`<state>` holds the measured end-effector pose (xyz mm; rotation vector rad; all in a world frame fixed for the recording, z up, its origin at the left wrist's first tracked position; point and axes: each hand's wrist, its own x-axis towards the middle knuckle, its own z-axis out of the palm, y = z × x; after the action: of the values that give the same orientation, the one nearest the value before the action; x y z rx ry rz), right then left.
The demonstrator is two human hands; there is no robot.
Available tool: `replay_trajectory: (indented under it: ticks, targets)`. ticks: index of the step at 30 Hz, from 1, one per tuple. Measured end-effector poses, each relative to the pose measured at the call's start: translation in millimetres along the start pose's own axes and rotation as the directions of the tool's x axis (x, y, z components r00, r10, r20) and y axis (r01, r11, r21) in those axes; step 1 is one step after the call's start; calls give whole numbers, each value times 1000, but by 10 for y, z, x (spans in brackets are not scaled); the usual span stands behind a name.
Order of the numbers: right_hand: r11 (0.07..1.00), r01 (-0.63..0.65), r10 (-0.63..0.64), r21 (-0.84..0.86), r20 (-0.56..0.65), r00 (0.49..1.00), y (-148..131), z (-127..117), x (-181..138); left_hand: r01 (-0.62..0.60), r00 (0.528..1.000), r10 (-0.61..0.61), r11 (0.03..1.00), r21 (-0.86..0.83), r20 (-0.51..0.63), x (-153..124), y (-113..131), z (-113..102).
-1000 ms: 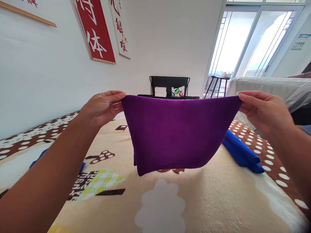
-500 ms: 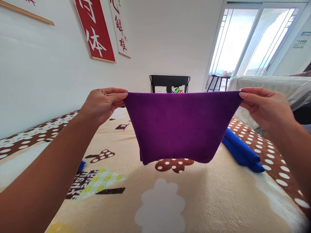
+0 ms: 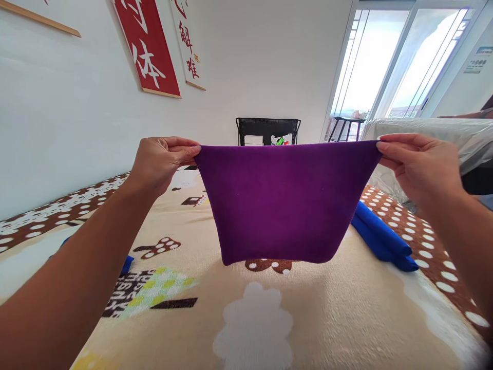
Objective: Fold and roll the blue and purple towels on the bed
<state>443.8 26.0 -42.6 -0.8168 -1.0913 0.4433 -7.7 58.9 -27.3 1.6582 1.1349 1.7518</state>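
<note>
A purple cloth (image 3: 285,203) hangs stretched in the air between my two hands. My left hand (image 3: 164,160) pinches its upper left corner between thumb and fingers. At the upper right corner, my right hand (image 3: 419,159) has the same kind of pinch. The top edge is pulled nearly straight, a little higher on the right, and the lower edge hangs free above the patterned blanket (image 3: 327,318). To the right lies a folded blue cloth (image 3: 383,239). Another bit of blue fabric (image 3: 127,265) shows beside my left forearm, which hides part of it.
Beyond the cloth stands a black chair (image 3: 268,128) by the wall. A plastic-covered piece of furniture (image 3: 427,133) is at the right, near a dark stool (image 3: 348,123) and a glass sliding door (image 3: 377,61). Red and white scrolls (image 3: 154,56) hang on the left wall.
The purple cloth's right top corner has risen slightly with my right hand. Its lower edge has swung a little and hangs straighter. Both hands keep their pinch.
</note>
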Motion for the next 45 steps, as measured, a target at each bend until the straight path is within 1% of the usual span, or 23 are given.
replay_trajectory:
  ticks: [2, 6, 10, 12, 15, 17, 20, 23, 26, 28, 29, 31, 33, 35, 36, 38, 40, 41, 43, 44, 45]
  targets:
    - [1000, 3, -4, -17, -6, 1000, -2, -6, -5, 11, 1000, -11, 1000, -5, -9, -6, 8, -1]
    - [999, 16, -17, -36, -37, 999, -11, -12, -5, 69, 997, -70, 994, -81, -17, -33, 46, 6]
    - [999, -12, 11, -34, -40, 999, -5, -22, 41, 95, 995, -93, 985, -145, 21, -36, 51, 8]
    - [998, -66, 66, 1, -30, 997, -1, -33, 76, 96, 995, -93, 982, -161, 28, -27, 41, 3]
    - [982, -181, 183, 62, -29, 983, -1, -52, 120, 112, 994, -109, 981, -157, 28, -16, 29, 0]
    - [974, -213, 216, 77, -24, 976, -5, -61, 132, 128, 992, -125, 979, -156, 29, -15, 28, 4]
    - [975, -218, 217, 47, 25, 976, -12, -64, 129, 141, 990, -137, 976, -164, 36, -20, 33, 9]
    - [979, -205, 206, -14, 50, 977, -7, -68, 125, 166, 986, -158, 972, -167, 58, -24, 38, 4]
    - [987, -121, 129, -109, 69, 989, 11, -93, 127, 171, 984, -161, 973, -157, 75, -26, 39, -5]
    - [963, -10, 37, -269, 97, 995, 19, -123, 125, 127, 991, -120, 986, -112, 65, -29, 41, -10]
    - [927, 56, -14, -370, 115, 993, 19, -140, 122, 93, 995, -90, 994, -65, 48, -31, 44, -11]
    - [821, 176, -101, -543, 164, 981, 11, -167, 113, 31, 1000, -31, 998, 63, 0, -37, 52, -12]
    - [732, 250, -152, -634, 206, 967, -1, -176, 106, -5, 999, 13, 982, 187, -43, -43, 59, -12]
    - [676, 286, -182, -679, 222, 958, -13, -161, 104, -34, 997, 54, 952, 305, -56, -48, 60, -7]
    - [645, 300, -200, -702, 224, 954, -18, -148, 104, -62, 995, 89, 922, 383, -54, -51, 58, -3]
    - [575, 328, -236, -749, 233, 944, -27, -116, 102, -143, 979, 199, 818, 557, -42, -56, 54, 13]
    - [507, 361, -274, -783, 251, 929, -39, -90, 95, -228, 945, 328, 700, 677, -21, -68, 57, 37]
    - [481, 375, -293, -792, 258, 920, -48, -83, 89, -262, 925, 379, 663, 702, -12, -79, 64, 51]
    - [452, 386, -322, -804, 257, 911, -68, -84, 73, -306, 897, 443, 639, 705, -12, -115, 93, 80]
    - [458, 377, -320, -805, 247, 915, -81, -92, 64, -315, 886, 462, 643, 698, -25, -140, 114, 94]
    - [484, 355, -296, -800, 232, 927, -97, -103, 53, -317, 882, 470, 654, 687, -40, -166, 138, 107]
